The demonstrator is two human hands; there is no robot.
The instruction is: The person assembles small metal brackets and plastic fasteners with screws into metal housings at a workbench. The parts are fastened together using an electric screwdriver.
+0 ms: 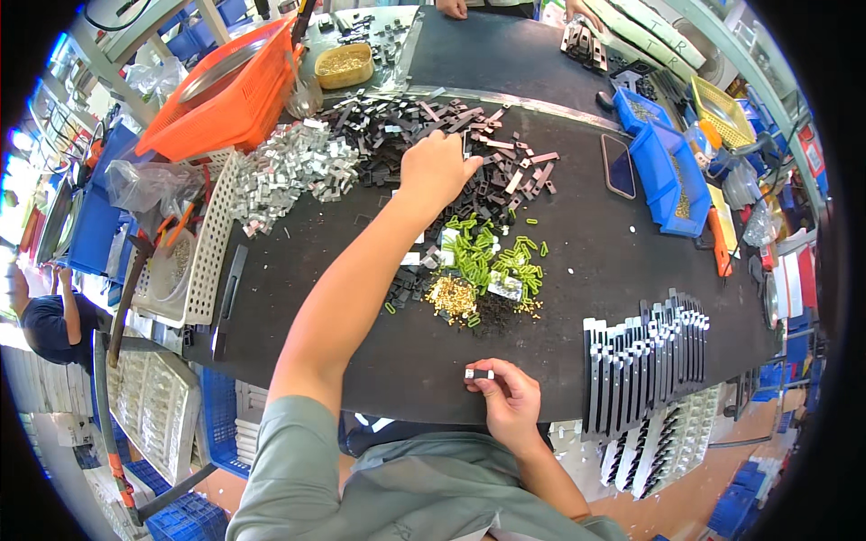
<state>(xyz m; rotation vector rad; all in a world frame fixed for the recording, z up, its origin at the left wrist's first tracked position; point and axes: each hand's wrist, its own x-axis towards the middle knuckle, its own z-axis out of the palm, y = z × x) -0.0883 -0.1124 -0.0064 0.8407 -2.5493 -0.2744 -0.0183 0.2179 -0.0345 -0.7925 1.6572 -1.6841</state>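
Note:
My left hand (437, 169) reaches across the bench into a heap of dark metal strips and brackets (379, 149). Its fingers curl down among the parts, and what they pinch is hidden. Near the front edge, my right hand (512, 401) is closed on a small silver-white block (479, 373) between thumb and fingers. Beneath my left forearm's far end lie green oval rings (474, 252), small gold-coloured pieces (454, 296) and tiny black bits (499, 313). A mound of silver metal blocks (298, 171) sits left of the dark heap.
At right stand rows of dark strips with white ends (640, 361). A phone (619, 166), blue bins (667, 180) and an orange-handled tool (719, 242) lie beyond. Orange crates (216, 90) and a white perforated basket (212, 239) flank the left. Another person's hands (451, 7) show at the far edge.

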